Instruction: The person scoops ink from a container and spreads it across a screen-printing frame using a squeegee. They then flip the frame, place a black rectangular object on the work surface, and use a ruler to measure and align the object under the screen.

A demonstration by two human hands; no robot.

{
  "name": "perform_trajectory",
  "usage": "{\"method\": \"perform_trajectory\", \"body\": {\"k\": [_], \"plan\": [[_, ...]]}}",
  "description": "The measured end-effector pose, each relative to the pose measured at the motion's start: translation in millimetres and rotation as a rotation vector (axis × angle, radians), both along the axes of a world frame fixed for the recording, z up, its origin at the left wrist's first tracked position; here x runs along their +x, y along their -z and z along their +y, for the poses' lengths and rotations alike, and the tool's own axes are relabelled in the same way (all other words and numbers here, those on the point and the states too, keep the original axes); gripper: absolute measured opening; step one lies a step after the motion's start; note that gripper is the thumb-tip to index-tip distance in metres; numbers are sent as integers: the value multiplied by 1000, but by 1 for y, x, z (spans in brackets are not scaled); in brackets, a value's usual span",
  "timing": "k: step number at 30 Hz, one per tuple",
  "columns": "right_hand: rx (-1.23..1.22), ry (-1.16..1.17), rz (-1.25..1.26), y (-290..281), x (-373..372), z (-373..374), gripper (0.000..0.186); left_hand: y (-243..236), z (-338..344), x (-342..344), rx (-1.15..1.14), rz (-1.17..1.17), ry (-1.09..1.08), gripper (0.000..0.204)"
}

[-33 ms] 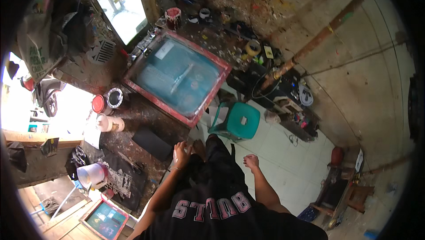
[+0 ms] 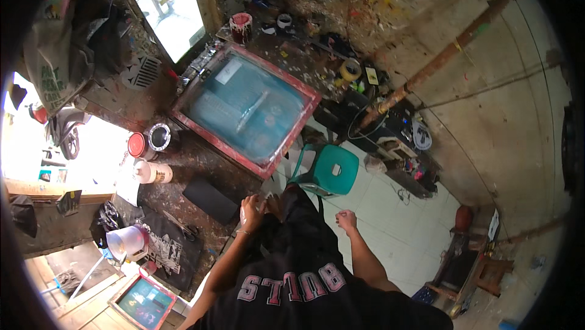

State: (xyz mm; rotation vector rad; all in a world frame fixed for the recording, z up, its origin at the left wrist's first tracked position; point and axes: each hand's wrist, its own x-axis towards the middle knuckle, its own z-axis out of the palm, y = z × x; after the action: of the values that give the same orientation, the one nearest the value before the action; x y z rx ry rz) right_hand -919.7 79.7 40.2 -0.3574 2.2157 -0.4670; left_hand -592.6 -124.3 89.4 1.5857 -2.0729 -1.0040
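My left hand (image 2: 251, 213) is at the edge of the cluttered wooden bench (image 2: 195, 232), below a dark flat pad (image 2: 207, 199), with its fingers curled round a small white item I cannot make out. My right hand (image 2: 345, 220) hangs to the right of my dark-clad legs, over the tiled floor, fingers curled, with their contents too small to tell. Ahead, a red-framed screen printing frame (image 2: 247, 108) with a teal mesh lies on the bench. Left of it stand a red-lidded tub (image 2: 137, 144), an open dark can (image 2: 159, 137) and a pale bottle (image 2: 155, 172).
A teal plastic stool (image 2: 335, 170) stands just ahead of my legs. Dark equipment (image 2: 396, 135) lines the wall, beside a rusty pipe (image 2: 445, 56). A wooden rack (image 2: 463, 263) is at right. A smaller screen frame (image 2: 143, 299) lies lower left, near a translucent container (image 2: 125, 240).
The surroundings sit slightly lower in the picture, as my view has shifted a little. Both my hands keep almost the same position and shape.
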Motion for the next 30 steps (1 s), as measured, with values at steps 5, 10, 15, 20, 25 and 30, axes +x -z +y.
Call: {"method": "perform_trajectory", "body": {"k": [5, 10, 15, 20, 25, 30], "plan": [[-156, -513, 279, -64, -48, -202, 33, 14, -45, -42, 24, -6, -65, 56], [-469, -864, 446, -87, -81, -425, 51, 9, -72, -79, 99, -119, -68, 70], [-373, -1108, 468, 0, -123, -619, 60, 13, -80, -115, 72, -212, -126, 79], [-375, -1205, 499, 61, -120, -700, 63, 20, -72, -138, 121, -301, -298, 62], [-265, -1219, 485, 30, -114, -726, 51, 49, -62, -158, 13, -308, -447, 62], [-566, -1188, 488, -5, -153, -749, 31, 65, -61, -160, -7, -237, -504, 65]]}}
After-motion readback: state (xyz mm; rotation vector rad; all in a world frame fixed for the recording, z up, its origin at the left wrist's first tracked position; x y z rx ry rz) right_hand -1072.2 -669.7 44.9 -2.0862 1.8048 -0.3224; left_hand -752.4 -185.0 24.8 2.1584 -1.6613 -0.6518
